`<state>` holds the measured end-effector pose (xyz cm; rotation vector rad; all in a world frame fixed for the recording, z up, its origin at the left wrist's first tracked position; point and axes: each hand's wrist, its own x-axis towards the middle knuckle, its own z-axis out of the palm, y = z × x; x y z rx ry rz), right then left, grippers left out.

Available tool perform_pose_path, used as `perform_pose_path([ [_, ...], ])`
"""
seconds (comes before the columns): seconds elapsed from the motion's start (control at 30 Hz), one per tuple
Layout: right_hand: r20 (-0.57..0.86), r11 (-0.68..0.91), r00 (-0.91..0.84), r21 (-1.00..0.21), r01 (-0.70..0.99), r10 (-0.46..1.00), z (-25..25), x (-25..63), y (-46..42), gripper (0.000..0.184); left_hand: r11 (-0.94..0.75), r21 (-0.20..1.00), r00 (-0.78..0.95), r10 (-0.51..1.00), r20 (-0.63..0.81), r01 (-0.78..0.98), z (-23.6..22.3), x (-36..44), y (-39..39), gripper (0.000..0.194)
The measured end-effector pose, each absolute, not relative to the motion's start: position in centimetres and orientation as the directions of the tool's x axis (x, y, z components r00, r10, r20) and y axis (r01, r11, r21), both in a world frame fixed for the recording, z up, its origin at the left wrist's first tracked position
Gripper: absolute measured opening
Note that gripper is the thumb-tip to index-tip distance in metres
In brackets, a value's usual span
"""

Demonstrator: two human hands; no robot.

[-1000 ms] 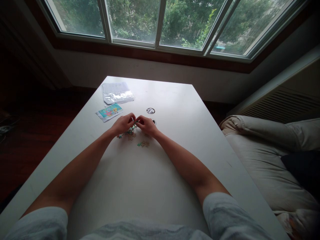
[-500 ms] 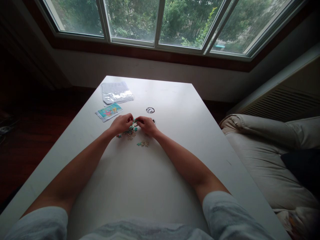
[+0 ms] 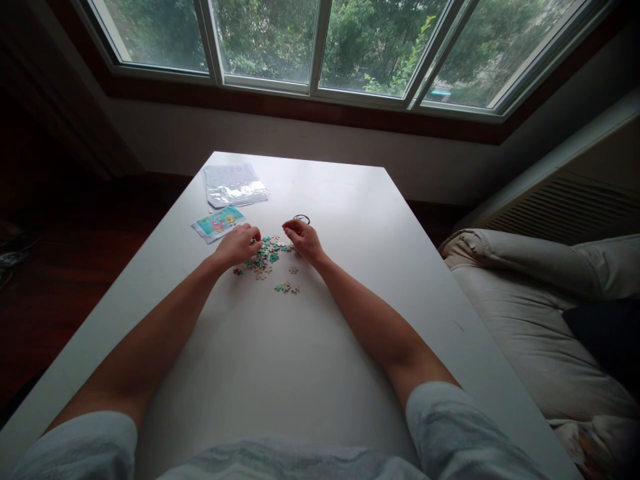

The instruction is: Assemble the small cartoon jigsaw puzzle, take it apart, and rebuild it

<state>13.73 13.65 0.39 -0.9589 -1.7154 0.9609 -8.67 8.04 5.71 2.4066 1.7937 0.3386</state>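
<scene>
Many small jigsaw puzzle pieces [image 3: 271,253], some teal and some bare tan, lie in a loose pile on the white table [image 3: 270,373]. My left hand [image 3: 237,245] is at the left side of this pile, fingers curled inward. Whatever those fingers hold, if anything, is hidden. At the pile's upper right, my right hand [image 3: 304,241] is raised slightly with thumb and fingertips close together; I cannot make out anything between them. A few separate jigsaw pieces [image 3: 287,288] lie nearer to me, and a tan jigsaw piece [image 3: 293,271] sits below my right hand.
A colourful cartoon picture card [image 3: 219,223] lies left of the pile. Behind it are papers in a clear plastic sleeve [image 3: 235,185]. A round dark-rimmed disc [image 3: 303,218] is partly covered by my right hand. A padded beige seat [image 3: 510,320] stands to the right.
My hands have moved apart, the right one up and to the right, the left one slightly left. More of the pile shows between them, and the pieces are more spread out.
</scene>
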Motion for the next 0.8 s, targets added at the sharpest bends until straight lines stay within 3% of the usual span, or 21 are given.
perform_pose_path([
  [0.23,0.234,0.259,-0.448,-0.966,-0.007,0.863,0.0,13.1,13.3,0.049,-0.319,0.192,0.303,0.947,0.105,0.928,4.5,-8.9,8.3,0.032],
  [0.37,0.16,0.096,-0.514,-0.984,-0.15,0.843,0.8,12.2,11.8,0.048,-0.322,0.199,0.307,0.946,0.099,0.926,4.7,-8.8,8.3,0.032],
  [0.5,0.144,0.023,-0.431,-0.961,-0.274,0.891,1.3,12.5,11.9,0.046,-0.295,0.255,0.292,0.955,0.051,0.921,5.4,-8.7,8.3,0.033],
  [0.6,0.141,0.056,-0.338,-0.967,-0.248,0.93,1.0,13.2,12.8,0.046,-0.233,0.293,0.252,0.967,-0.03,0.927,6.0,-8.8,8.1,0.036],
  [0.8,0.222,0.211,-0.372,-0.975,-0.069,0.902,0.0,13.6,13.6,0.049,-0.255,0.236,0.28,0.957,-0.076,0.938,7.3,-8.0,7.2,0.03],
])
